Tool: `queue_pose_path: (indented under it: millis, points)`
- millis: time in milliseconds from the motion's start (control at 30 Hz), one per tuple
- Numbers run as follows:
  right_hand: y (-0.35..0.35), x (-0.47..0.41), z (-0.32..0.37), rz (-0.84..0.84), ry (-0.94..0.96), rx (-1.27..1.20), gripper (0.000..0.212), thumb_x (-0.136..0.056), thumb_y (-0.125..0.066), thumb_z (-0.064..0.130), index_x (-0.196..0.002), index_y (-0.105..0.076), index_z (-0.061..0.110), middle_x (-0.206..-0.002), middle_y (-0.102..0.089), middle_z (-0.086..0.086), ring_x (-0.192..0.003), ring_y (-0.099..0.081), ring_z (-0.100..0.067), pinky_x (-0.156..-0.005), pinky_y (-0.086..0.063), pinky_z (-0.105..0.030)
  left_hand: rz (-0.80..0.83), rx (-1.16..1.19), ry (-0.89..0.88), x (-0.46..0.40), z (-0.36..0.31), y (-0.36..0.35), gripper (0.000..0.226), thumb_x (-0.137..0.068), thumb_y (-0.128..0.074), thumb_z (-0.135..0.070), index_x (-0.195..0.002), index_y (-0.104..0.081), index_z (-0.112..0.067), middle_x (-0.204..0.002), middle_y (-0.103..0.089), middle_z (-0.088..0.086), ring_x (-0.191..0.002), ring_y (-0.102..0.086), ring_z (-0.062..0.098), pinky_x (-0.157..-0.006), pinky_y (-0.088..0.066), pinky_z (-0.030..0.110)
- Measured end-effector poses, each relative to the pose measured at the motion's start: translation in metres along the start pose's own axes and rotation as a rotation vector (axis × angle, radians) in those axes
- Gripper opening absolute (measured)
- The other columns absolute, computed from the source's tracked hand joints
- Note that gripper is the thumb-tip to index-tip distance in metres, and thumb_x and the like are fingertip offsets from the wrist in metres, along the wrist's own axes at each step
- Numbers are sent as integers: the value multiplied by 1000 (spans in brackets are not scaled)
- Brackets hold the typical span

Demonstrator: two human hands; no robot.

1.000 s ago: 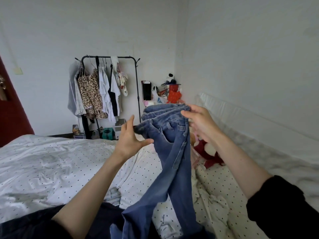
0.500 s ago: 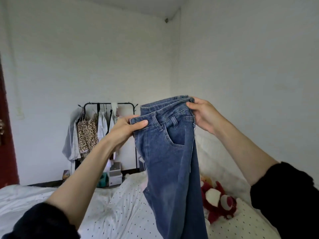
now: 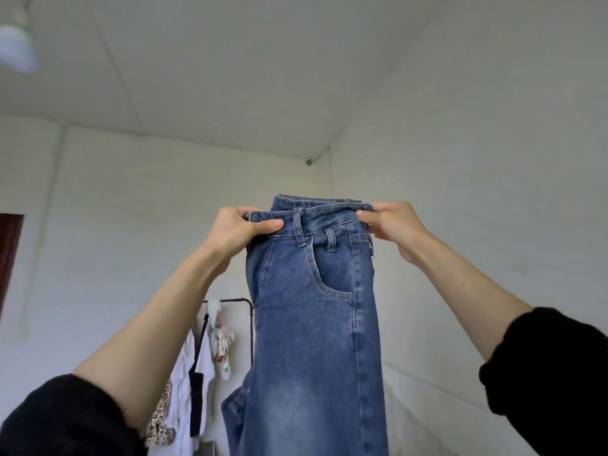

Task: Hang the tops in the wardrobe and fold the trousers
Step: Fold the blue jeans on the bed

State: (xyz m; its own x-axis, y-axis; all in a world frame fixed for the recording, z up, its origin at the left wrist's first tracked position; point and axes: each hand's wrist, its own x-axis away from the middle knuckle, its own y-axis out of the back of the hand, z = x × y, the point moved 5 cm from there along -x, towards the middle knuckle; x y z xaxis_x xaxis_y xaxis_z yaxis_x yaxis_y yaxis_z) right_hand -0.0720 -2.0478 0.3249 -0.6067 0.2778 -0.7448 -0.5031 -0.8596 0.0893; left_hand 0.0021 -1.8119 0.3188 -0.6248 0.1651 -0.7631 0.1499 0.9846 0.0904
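A pair of blue jeans hangs straight down in front of me, folded lengthwise with one front pocket facing me. My left hand pinches the waistband at its left end, thumb on the front. My right hand pinches the right end of the waistband at the same height. Both arms are raised high, sleeves pushed up. The legs of the jeans run out of the bottom of the frame. Behind my left arm, the black clothes rack carries several hung tops, among them white ones and a leopard-print one.
White walls and the ceiling fill most of the view. A dark red door edges in at the far left. A ceiling lamp shows blurred at the top left. The bed is out of frame.
Both hands have lifted the jeans much higher, and my head has tilted up, so the bed and plush toy have dropped out of view. The jeans now hang straighter.
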Motion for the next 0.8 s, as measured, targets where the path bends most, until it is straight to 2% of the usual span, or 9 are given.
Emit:
queue_pose_path:
  millis: [167, 333, 433, 533, 633, 733, 800]
  points:
    - [-1, 4, 4, 54, 26, -66, 14, -92, -56, 7, -99, -67, 8, -82, -66, 0, -68, -59, -10, -67, -49, -17, 14, 20, -11, 6, -6, 9, 9, -69, -80, -14, -70, -71, -14, -66, -71, -3, -59, -64, 6, -55, -49, 14]
    - [-9, 31, -25, 192, -61, 60, 19, -91, -56, 5, -108, -65, 2, -100, -67, -9, -88, -61, -19, -90, -49, -36, 104, 1, 148, 38, 41, 13, 14, -70, -78, -12, -82, -73, -9, -78, -72, 5, -68, -66, 12, -65, -54, 17]
    - [-21, 67, -59, 231, -165, 97, 18, -91, -57, 6, -107, -64, 3, -101, -66, -10, -92, -60, -19, -96, -47, -40, 149, 19, 264, 72, 82, 11, 13, -74, -75, -8, -87, -72, -7, -84, -73, 7, -75, -67, 15, -70, -55, 18]
    - [-32, 102, -86, 256, -253, 46, 23, -91, -56, 7, -112, -62, -3, -99, -65, -9, -87, -61, -18, -87, -51, -35, 158, -21, 336, 103, 117, 9, 7, -79, -71, -6, -84, -70, -11, -82, -70, 6, -73, -65, 13, -69, -53, 17]
    - [-41, 137, -103, 280, -302, -5, 19, -91, -58, 9, -108, -62, 1, -91, -67, -3, -78, -64, -11, -72, -55, -25, 149, -34, 367, 131, 145, 6, 8, -84, -65, -2, -85, -67, -10, -82, -66, 6, -71, -60, 12, -67, -51, 17]
    - [-45, 166, -119, 271, -361, -42, 12, -91, -59, 11, -101, -64, 8, -88, -67, 1, -75, -65, -8, -74, -57, -26, 141, -39, 408, 150, 167, -2, 10, -87, -61, -2, -87, -66, -10, -85, -64, 6, -75, -59, 14, -78, -50, 24]
    - [-42, 181, -133, 261, -406, -30, 10, -91, -58, 11, -100, -63, 8, -89, -67, 0, -77, -64, -10, -75, -57, -27, 154, -37, 436, 160, 182, -14, 10, -89, -59, -1, -95, -65, -6, -89, -63, 8, -81, -58, 17, -81, -49, 27]
